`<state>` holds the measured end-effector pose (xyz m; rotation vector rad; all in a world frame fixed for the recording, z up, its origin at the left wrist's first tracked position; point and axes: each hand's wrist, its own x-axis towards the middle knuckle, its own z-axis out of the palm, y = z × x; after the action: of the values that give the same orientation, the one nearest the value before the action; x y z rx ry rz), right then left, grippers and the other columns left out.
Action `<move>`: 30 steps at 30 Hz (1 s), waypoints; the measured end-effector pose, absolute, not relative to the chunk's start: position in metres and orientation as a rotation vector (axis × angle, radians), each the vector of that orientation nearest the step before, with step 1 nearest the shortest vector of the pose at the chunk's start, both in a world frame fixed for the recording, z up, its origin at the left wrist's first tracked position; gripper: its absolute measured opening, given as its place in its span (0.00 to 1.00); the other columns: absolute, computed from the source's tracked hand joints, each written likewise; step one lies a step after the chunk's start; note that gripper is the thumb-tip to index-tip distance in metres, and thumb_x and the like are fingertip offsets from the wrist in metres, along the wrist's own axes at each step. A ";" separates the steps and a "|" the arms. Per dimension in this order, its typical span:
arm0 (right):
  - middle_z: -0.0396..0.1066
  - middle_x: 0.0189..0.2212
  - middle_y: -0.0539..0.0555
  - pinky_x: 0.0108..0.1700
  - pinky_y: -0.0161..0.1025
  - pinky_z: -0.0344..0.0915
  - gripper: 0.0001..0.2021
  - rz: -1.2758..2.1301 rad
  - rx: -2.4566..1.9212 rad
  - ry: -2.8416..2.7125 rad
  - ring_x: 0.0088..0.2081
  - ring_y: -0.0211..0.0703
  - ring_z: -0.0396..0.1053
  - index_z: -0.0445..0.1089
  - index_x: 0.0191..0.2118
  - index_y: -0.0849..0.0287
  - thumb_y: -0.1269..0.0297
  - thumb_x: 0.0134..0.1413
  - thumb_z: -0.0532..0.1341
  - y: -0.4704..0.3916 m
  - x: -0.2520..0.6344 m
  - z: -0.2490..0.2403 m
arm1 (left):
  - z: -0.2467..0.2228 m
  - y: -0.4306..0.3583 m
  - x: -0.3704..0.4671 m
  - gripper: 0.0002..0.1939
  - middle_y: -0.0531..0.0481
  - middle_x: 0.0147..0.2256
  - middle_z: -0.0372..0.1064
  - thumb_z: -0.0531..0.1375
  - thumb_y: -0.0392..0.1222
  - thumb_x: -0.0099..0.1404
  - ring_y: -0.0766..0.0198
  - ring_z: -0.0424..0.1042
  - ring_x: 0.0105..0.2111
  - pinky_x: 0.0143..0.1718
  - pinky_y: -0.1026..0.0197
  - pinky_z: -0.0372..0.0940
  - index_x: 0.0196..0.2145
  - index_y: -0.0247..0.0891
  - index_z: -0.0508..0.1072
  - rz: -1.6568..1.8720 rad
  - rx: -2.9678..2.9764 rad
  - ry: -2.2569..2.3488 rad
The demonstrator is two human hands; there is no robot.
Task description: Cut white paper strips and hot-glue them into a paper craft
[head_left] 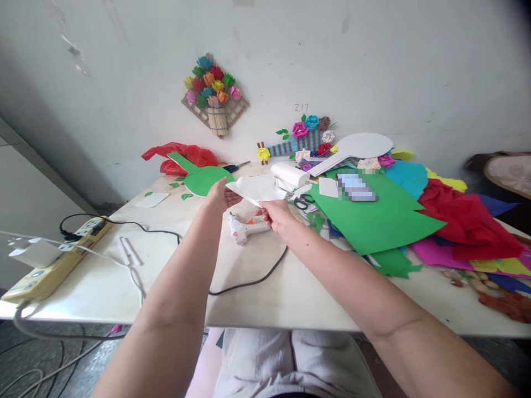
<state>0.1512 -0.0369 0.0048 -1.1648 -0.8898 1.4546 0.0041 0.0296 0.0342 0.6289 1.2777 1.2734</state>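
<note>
A thin white sheet of tissue paper [259, 187] is stretched out between my hands, its far end reaching toward a white paper roll [290, 174]. My left hand [222, 196] has the sheet's left corner between thumb and fingers. At the near edge, my right hand [276, 214] pinches the paper. Just below the sheet lies a white glue gun [244, 228], partly behind my right hand. A green paddle-shaped piece [207, 181] rests on the table beyond my left hand. Dark-handled scissors [302, 202] lie right of the sheet.
A yellow power strip [62, 260] with cords sits at the left. Large green sheets [373, 213], a phone [357, 187] and red crepe paper [460, 221] pile up at the right. A white paddle shape [365, 145] stands behind. A black cord [253, 287] crosses the tabletop.
</note>
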 end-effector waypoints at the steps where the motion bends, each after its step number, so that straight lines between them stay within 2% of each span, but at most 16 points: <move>1: 0.66 0.12 0.51 0.12 0.27 0.44 0.09 1.457 -1.163 -0.889 0.10 0.26 0.51 0.61 0.21 0.63 0.73 0.51 0.55 -0.037 0.151 0.005 | 0.034 0.028 0.004 0.16 0.36 0.24 0.69 0.54 0.46 0.59 0.53 0.73 0.26 0.28 0.57 0.69 0.37 0.28 0.69 1.261 0.622 1.243; 7: 0.66 0.12 0.51 0.12 0.27 0.44 0.09 1.455 -1.146 -0.886 0.11 0.26 0.51 0.61 0.21 0.63 0.74 0.50 0.56 -0.039 0.152 0.006 | 0.031 0.021 0.005 0.14 0.37 0.25 0.71 0.55 0.32 0.54 0.54 0.74 0.27 0.32 0.56 0.70 0.39 0.27 0.70 1.223 0.604 1.135; 13: 0.66 0.13 0.51 0.12 0.27 0.45 0.09 1.423 -1.191 -0.901 0.10 0.27 0.51 0.61 0.21 0.62 0.73 0.50 0.57 -0.036 0.152 0.004 | 0.024 0.017 0.006 0.14 0.37 0.26 0.72 0.52 0.26 0.56 0.56 0.74 0.27 0.32 0.57 0.70 0.40 0.26 0.68 1.166 0.636 1.080; 24: 0.68 0.14 0.51 0.12 0.27 0.49 0.09 1.389 -1.178 -0.902 0.11 0.28 0.54 0.61 0.22 0.62 0.73 0.52 0.55 -0.041 0.153 0.008 | 0.023 0.014 0.018 0.08 0.43 0.24 0.71 0.52 0.27 0.59 0.61 0.74 0.26 0.35 0.58 0.70 0.36 0.30 0.69 1.305 0.619 0.993; 27: 0.68 0.15 0.51 0.12 0.28 0.50 0.10 1.391 -1.142 -0.881 0.11 0.28 0.54 0.61 0.22 0.62 0.73 0.52 0.56 -0.041 0.154 0.008 | 0.020 0.015 0.018 0.07 0.42 0.26 0.72 0.53 0.32 0.62 0.60 0.74 0.28 0.37 0.57 0.69 0.36 0.31 0.69 1.328 0.639 0.923; 30: 0.68 0.14 0.51 0.12 0.28 0.50 0.08 1.396 -1.112 -0.845 0.11 0.28 0.54 0.63 0.23 0.63 0.73 0.51 0.57 -0.038 0.155 0.006 | 0.019 0.015 0.015 0.12 0.39 0.29 0.73 0.50 0.39 0.64 0.57 0.75 0.32 0.38 0.56 0.69 0.38 0.29 0.69 1.291 0.672 0.860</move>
<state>0.1547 -0.0383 0.0059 -1.1123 -0.8449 1.3958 0.0148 0.0147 0.0188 0.6720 0.8599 1.2909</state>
